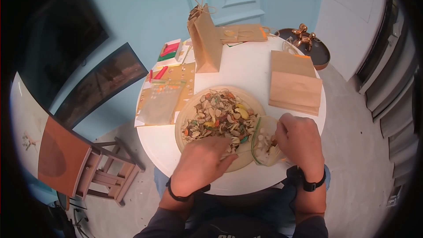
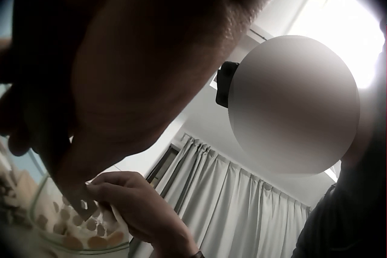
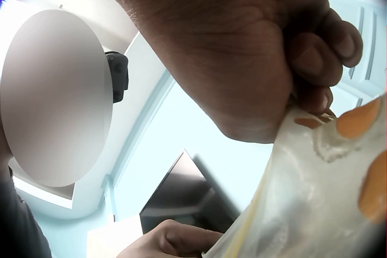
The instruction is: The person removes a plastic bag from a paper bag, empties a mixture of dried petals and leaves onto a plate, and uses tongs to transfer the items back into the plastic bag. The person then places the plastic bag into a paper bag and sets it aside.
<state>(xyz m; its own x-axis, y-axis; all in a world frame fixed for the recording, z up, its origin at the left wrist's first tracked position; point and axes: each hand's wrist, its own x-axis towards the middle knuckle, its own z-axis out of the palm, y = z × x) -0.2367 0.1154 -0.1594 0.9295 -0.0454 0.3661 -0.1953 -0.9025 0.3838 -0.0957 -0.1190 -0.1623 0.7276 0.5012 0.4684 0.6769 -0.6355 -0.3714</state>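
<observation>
My right hand (image 1: 302, 143) pinches the rim of a clear zip bag (image 1: 264, 156) with pale and orange dots and a green zip line. Its fingers curl over the bag edge in the right wrist view, and the bag (image 3: 290, 191) hangs below them with its mouth toward the pile. My left hand (image 1: 202, 163) lies low over the near side of a heap of potpourri (image 1: 220, 114), thumb stretched out toward the bag; its fingertips are hidden in the head view. The dried pieces are beige, orange, yellow and green, spread on a round wooden board (image 1: 179, 136).
A tall kraft paper bag (image 1: 206, 46) with a twine bow stands behind the board. Flat kraft bags lie at the back (image 1: 244, 33) and right (image 1: 295, 83). Another dotted zip bag (image 1: 161, 101) lies on patterned paper at left, near a small box (image 1: 169, 50). A stool (image 1: 110, 172) stands left.
</observation>
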